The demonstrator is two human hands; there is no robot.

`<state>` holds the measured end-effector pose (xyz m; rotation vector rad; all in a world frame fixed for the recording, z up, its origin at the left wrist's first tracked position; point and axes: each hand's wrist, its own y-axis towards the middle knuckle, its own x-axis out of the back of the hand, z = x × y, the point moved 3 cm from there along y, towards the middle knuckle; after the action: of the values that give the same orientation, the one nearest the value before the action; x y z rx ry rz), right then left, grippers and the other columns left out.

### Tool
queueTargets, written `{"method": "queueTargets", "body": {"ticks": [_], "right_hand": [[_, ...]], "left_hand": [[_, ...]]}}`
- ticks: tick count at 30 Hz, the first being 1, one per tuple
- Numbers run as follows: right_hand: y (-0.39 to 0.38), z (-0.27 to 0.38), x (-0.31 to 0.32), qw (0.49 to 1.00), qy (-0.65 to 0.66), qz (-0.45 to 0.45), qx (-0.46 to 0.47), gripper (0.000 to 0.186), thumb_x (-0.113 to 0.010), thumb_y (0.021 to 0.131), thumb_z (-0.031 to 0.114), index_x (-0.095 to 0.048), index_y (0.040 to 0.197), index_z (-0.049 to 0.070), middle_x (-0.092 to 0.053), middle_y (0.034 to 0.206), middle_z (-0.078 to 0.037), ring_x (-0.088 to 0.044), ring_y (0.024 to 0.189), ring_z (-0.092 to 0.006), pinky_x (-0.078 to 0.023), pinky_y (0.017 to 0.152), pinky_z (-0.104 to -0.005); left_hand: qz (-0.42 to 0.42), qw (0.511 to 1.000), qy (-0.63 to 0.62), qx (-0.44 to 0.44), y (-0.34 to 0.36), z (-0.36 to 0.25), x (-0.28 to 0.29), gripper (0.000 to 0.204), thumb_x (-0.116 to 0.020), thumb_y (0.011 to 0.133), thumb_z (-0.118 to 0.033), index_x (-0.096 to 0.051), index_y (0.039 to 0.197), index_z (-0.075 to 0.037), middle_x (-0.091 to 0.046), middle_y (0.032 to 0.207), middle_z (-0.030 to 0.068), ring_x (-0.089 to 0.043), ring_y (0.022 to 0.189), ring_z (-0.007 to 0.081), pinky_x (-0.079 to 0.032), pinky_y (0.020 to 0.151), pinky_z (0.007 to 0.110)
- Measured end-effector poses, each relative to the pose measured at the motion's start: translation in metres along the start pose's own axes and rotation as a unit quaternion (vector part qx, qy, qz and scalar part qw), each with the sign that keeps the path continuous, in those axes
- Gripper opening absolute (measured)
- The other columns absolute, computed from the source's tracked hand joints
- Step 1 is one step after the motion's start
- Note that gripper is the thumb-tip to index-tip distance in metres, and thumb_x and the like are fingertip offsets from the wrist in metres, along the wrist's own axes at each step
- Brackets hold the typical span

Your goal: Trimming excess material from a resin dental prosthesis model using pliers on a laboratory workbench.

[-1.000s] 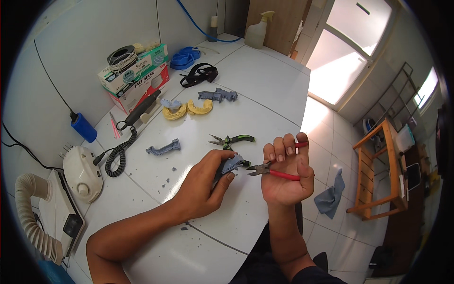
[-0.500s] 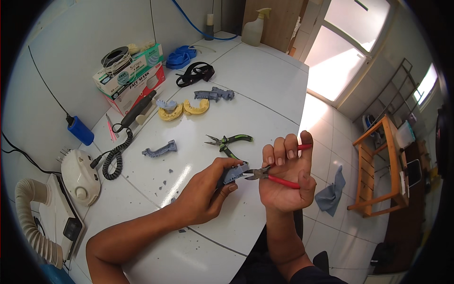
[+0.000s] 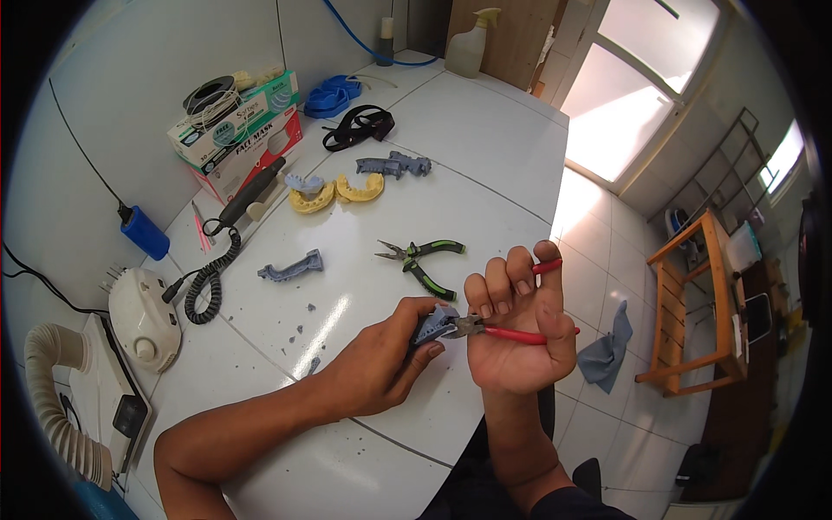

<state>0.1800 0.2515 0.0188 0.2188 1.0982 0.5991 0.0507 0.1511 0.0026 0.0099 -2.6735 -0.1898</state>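
Observation:
Between the fingers and thumb of my left hand (image 3: 373,368) is a blue-grey moulded dental piece (image 3: 431,327). My right hand (image 3: 511,360) is palm up around red-handled cutting pliers (image 3: 511,334), one handle at the thumb and the other behind the fingertips. The jaws meet the right end of the dental piece; whether they are closed through it is too small to tell. Just beyond my hands lie green-and-black pliers (image 3: 425,251), handles spread. Another blue-grey dental piece (image 3: 292,267) rests farther left, with small blue-grey chips (image 3: 314,366) scattered near my left forearm.
Yellow dental casts (image 3: 360,188) and more blue-grey pieces (image 3: 394,165) lie farther back on the white table (image 3: 494,165). A black strap (image 3: 357,128), blue trays (image 3: 332,95) and stacked boxes (image 3: 238,143) stand behind. At left are a white control unit (image 3: 143,321) and a ribbed hose (image 3: 65,399).
My right hand has shifted slightly left, bringing the cutting pliers' jaws against the dental piece. My left hand has tilted the piece a little.

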Motion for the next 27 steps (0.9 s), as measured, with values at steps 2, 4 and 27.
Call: {"method": "queueTargets", "body": {"ticks": [2,4,27], "right_hand": [[0.0,-0.003,-0.002,0.999,0.016,-0.048,-0.014,0.056,-0.055,0.076,0.022,-0.043,0.129,0.007,-0.038,0.092,-0.004,-0.037,0.073,-0.0151,-0.037,0.068,-0.0343],[0.0,-0.007,-0.004,0.996,0.012,-0.093,0.0,0.046,-0.052,0.076,0.017,-0.044,0.121,0.008,-0.038,0.088,-0.004,-0.037,0.071,-0.015,-0.036,0.067,-0.0338],[-0.023,-0.004,-0.027,0.99,-0.073,0.015,0.119,0.032,-0.047,0.073,0.002,-0.035,0.1,0.013,-0.035,0.083,-0.005,-0.029,0.063,-0.0152,-0.031,0.058,-0.0333]], "left_hand": [[-0.021,0.999,0.024,-0.024,0.0,0.003,-0.002,0.041,-0.058,0.102,-0.012,-0.038,0.136,-0.001,-0.065,0.094,0.0186,-0.067,0.081,0.0305,-0.053,0.074,0.04],[-0.017,1.0,0.016,0.002,0.001,0.0,0.0,0.04,-0.057,0.102,-0.013,-0.038,0.135,0.0,-0.065,0.09,0.0179,-0.067,0.076,0.0303,-0.053,0.071,0.04],[-0.056,0.998,0.022,0.004,-0.004,0.001,-0.006,0.03,-0.052,0.104,-0.011,-0.038,0.127,0.002,-0.065,0.079,0.0188,-0.067,0.065,0.0308,-0.051,0.06,0.039]]}}
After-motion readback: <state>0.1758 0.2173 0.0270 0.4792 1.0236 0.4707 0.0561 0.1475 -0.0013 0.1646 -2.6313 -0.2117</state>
